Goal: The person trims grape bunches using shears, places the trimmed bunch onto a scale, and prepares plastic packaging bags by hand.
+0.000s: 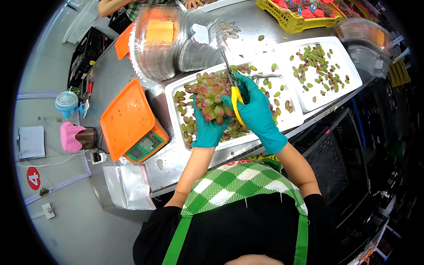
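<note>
My left hand (206, 131), in a teal glove, is wrapped round the underside of a bunch of long red-green grapes (213, 96). The bunch is held over a white foam tray (174, 128) with loose grapes in it. In my gloved right hand (260, 115) are scissors (238, 106) with yellow handles, their blades pointing away from me along the bunch's right side. A second, metal-handled tool (266, 76) lies in the tray just beyond my right hand. Some of the grapes in the tray are hidden beneath the bunch and my hands.
On the left stands an orange scale (128, 121) with a green display. Clear plastic containers (154, 44) are stacked behind the tray. Another white tray (316, 99) with loose grapes is on the right. A yellow crate (291, 22) stands at the back; another person's hand (194, 3) shows.
</note>
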Demonstrator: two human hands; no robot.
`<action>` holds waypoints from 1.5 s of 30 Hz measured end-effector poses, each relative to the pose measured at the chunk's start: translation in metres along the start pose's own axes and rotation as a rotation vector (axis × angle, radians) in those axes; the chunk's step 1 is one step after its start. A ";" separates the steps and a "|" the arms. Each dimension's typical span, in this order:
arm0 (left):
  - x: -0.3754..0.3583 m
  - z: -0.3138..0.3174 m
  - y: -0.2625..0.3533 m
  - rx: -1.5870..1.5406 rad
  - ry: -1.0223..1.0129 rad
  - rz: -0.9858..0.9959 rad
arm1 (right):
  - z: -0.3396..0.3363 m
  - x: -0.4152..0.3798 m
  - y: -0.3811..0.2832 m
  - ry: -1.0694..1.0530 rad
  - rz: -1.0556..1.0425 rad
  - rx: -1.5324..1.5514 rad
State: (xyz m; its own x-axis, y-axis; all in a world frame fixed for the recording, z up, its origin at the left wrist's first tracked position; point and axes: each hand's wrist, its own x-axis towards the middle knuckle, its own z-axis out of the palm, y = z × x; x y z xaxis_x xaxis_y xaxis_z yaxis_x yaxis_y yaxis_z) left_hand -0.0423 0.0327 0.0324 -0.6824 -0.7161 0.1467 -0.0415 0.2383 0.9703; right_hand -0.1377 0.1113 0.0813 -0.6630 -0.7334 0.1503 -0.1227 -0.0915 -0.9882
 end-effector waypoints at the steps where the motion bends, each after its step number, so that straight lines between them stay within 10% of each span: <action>1: 0.001 0.000 0.004 0.031 0.001 0.006 | -0.001 0.000 0.001 0.000 0.010 0.045; 7: 0.002 -0.002 0.016 -0.123 0.014 -0.057 | -0.005 -0.011 0.004 0.021 -0.029 0.134; 12: 0.001 -0.009 0.012 -0.190 -0.039 -0.038 | -0.048 -0.021 -0.034 -0.245 -0.253 -0.397; 17: 0.004 -0.017 0.019 -1.389 0.155 -0.561 | -0.077 -0.021 -0.052 -0.410 -0.371 -0.939; 25: -0.001 -0.017 0.014 0.648 -0.104 0.164 | -0.063 -0.004 -0.092 -0.259 -0.803 -1.572; 30: -0.006 -0.015 -0.005 -0.005 -0.013 -0.028 | -0.051 0.002 -0.106 -0.455 -0.820 -1.539; 41: -0.009 -0.018 0.018 0.148 -0.190 -0.095 | -0.047 0.009 -0.101 -0.454 -1.056 -1.420; 45: -0.009 -0.017 -0.006 -0.525 -0.128 -0.251 | -0.049 0.013 -0.097 -0.519 -1.062 -1.377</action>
State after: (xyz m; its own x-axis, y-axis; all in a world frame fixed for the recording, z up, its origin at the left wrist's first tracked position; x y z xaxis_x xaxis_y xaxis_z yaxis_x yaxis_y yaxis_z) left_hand -0.0233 0.0267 0.0285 -0.7822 -0.6162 -0.0923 0.1314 -0.3079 0.9423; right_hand -0.1710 0.1438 0.1810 0.3353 -0.8780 0.3416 -0.9281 -0.2456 0.2796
